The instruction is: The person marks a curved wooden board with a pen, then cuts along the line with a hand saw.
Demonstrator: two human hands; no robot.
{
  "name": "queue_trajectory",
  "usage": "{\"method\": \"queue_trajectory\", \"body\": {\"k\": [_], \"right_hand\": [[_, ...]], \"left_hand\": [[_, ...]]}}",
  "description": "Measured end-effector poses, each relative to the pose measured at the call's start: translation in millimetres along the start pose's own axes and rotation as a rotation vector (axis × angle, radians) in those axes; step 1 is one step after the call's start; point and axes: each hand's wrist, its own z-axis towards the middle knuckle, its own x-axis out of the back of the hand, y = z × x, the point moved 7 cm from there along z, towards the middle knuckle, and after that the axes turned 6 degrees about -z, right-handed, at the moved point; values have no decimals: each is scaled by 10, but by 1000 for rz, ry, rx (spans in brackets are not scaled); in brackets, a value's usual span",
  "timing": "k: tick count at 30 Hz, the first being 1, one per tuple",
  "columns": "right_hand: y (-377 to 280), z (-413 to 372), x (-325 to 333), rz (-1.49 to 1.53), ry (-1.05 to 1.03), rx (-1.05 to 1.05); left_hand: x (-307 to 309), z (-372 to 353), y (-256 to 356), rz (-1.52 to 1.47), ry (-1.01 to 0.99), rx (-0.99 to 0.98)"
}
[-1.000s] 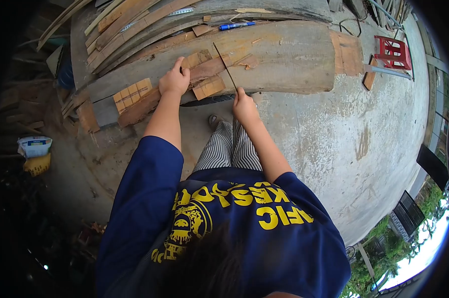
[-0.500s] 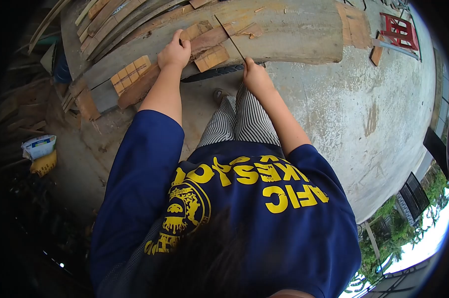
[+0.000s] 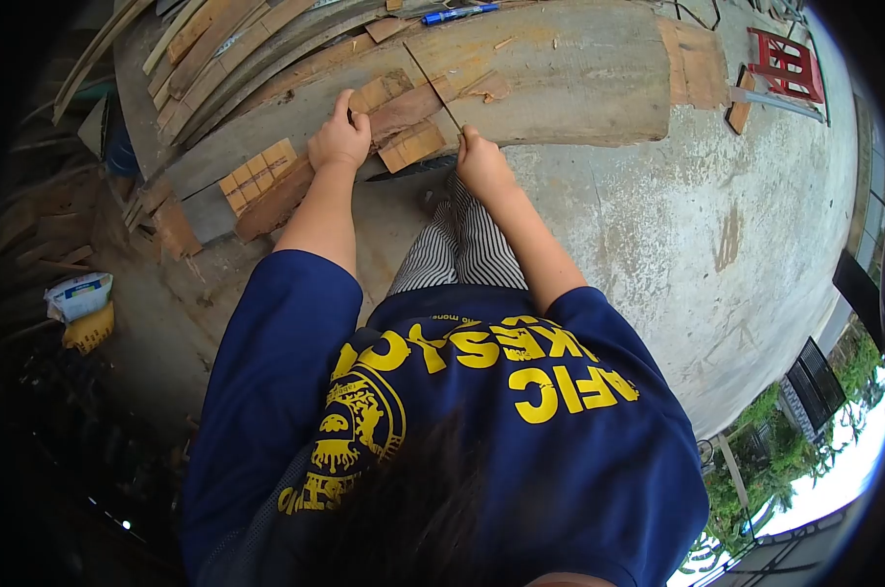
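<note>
My left hand (image 3: 339, 142) is clamped over a long reddish-brown wooden strip (image 3: 406, 111), its fingers curled round the strip and partly hidden. The strip lies slantwise on a broad board (image 3: 569, 73). In my right hand (image 3: 483, 166) is a long thin saw (image 3: 429, 78), seen nearly edge-on, its handle covered by the fist. The saw crosses the strip close to its right end; whether it cuts into the wood I cannot make out. Short lighter wood blocks (image 3: 411, 147) lie against the strip on both sides. Another block with dark grid lines (image 3: 257, 174) lies left of my left hand.
A blue marker (image 3: 459, 14) lies at the board's far edge. Long planks (image 3: 232, 54) are piled at the far left. A red plastic stool (image 3: 787, 65) stands far right on the concrete floor (image 3: 648, 225). White and yellow bags (image 3: 82, 308) sit at left.
My right hand and the saw have shifted left and slightly toward me. My left hand stays on the strip. The view has tilted a little, bringing the blue marker into sight.
</note>
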Motion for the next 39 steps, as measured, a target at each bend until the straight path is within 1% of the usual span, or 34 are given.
{"method": "queue_trajectory", "body": {"k": [3, 7, 10, 14, 16, 17, 20, 23, 26, 29, 34, 36, 38, 39], "right_hand": [[-44, 20, 12, -18, -31, -6], [199, -536, 127, -38, -107, -39], [181, -456, 141, -18, -102, -13], [-122, 193, -34, 11, -30, 3], [-91, 138, -10, 16, -52, -4], [-58, 54, 14, -6, -101, -14], [109, -399, 158, -67, -175, -35], [210, -383, 113, -58, -118, 9], [-130, 156, 77, -35, -108, 39], [-131, 265, 13, -66, -149, 36], [169, -522, 291, -91, -244, 27], [253, -635, 253, -99, -288, 9], [167, -585, 71, -57, -372, 126], [99, -593, -63, -4, -401, 151]], "left_hand": [[-18, 3, 1, 11, -12, 7], [-13, -2, 6, 20, -16, -6], [-20, 2, 4, 20, -2, -10], [-2, 5, -6, 10, -1, -5], [-12, -5, 3, 19, -16, 0], [-21, -31, -3, 21, -14, 3], [-1, 29, 6, 19, -2, -8], [-43, 1, -23, 15, -12, 0], [-12, 1, -1, 16, -24, 15], [-4, 10, -7, 38, -32, 18], [-33, 12, -19, 29, -9, -5], [-42, 21, -32, 30, -23, 8], [-20, 27, 10, 31, -27, 0], [-11, 20, 12, 24, -33, 10]]}}
